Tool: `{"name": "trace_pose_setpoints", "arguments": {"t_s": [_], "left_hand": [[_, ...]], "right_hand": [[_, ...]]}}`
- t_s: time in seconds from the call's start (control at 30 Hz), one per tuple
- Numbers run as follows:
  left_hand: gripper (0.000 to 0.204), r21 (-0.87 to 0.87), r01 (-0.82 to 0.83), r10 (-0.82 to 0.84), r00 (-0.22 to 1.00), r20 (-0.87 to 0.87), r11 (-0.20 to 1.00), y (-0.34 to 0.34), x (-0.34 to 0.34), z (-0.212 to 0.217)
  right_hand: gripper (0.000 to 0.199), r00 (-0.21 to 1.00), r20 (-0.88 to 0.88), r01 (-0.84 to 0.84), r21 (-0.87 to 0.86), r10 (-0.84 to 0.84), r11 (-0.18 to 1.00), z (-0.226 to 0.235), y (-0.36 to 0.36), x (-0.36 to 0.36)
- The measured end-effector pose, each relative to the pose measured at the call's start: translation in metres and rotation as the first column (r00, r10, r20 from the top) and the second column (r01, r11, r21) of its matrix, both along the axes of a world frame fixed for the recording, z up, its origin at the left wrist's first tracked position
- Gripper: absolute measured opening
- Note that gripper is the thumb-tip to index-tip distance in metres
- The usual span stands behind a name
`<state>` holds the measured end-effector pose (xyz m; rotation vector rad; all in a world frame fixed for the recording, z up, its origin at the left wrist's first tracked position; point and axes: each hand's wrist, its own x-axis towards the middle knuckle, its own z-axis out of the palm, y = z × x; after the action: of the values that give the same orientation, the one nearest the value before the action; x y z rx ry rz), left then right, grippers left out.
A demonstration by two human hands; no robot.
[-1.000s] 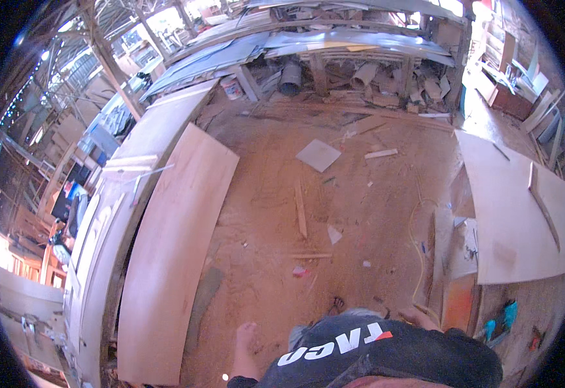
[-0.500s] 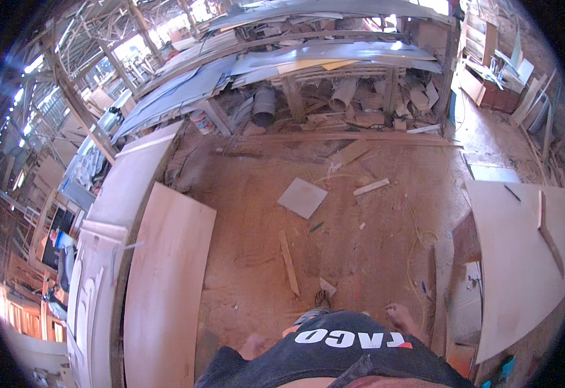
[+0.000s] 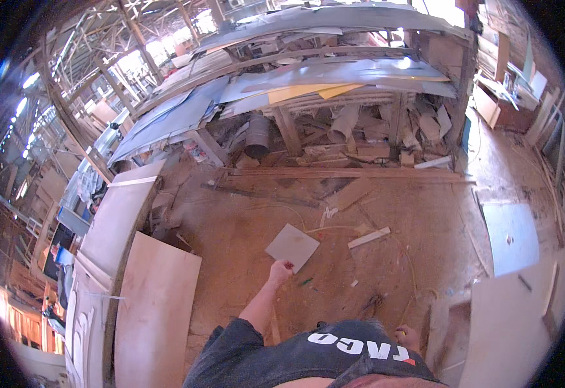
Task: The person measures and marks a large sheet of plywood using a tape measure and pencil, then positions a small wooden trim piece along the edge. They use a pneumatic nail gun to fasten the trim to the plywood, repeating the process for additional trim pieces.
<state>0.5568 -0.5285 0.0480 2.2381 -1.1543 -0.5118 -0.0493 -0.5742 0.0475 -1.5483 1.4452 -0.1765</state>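
Observation:
My left hand (image 3: 282,271) is stretched forward, over the near edge of a pale square board (image 3: 294,244) lying on the dusty floor. Its fingers look curled, with a small reddish spot at their tips; what they hold, if anything, is too small to make out. Low on the right, beside my dark shirt (image 3: 354,346), my right hand (image 3: 409,337) is closed, and a small yellowish bit shows at its fingers. A thin green stick-like piece (image 3: 306,282) lies just right of my left hand.
A light plywood sheet (image 3: 156,291) leans at left against a long stack of panels (image 3: 121,200). Another large sheet (image 3: 512,330) stands at right. Ahead, a rack (image 3: 334,71) holds sheets above scrap and tubes. A white strip (image 3: 369,237) and a yellow cord (image 3: 410,262) lie on the floor.
My left hand has reached forward from beside my body to the square board. My right hand has moved slightly down and right. The whole view has shifted as my head moved.

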Motion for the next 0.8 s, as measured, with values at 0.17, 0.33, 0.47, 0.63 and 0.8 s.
{"name": "trace_pose_setpoints", "arguments": {"t_s": [0.17,0.33,0.47,0.63,0.8], "left_hand": [[0.027,0.29,-0.048,0.117,0.967,-0.228,0.956,-0.055,-0.076,-0.018],[0.025,0.269,0.013,0.053,0.97,-0.235,0.963,-0.086,-0.099,-0.02],[0.024,0.466,0.079,0.073,0.951,-0.301,0.881,-0.087,-0.086,-0.042],[0.023,0.615,0.278,-0.008,0.915,-0.404,0.738,-0.116,-0.054,-0.074],[0.022,0.631,0.44,-0.186,0.884,-0.428,0.638,-0.198,0.008,-0.07]], "right_hand": [[0.034,0.975,-0.138,-0.206,-0.248,0.176,0.947,0.067,-0.162,0.025],[0.036,0.943,-0.237,-0.308,-0.354,0.234,0.883,0.057,-0.313,0.042],[0.037,0.89,-0.286,-0.427,-0.243,0.356,0.871,0.095,-0.372,0.081],[0.041,0.945,-0.172,-0.316,-0.267,0.278,0.91,0.076,-0.394,0.125],[0.044,0.955,-0.29,-0.12,-0.2,0.058,0.972,0.031,-0.407,0.104]]}}
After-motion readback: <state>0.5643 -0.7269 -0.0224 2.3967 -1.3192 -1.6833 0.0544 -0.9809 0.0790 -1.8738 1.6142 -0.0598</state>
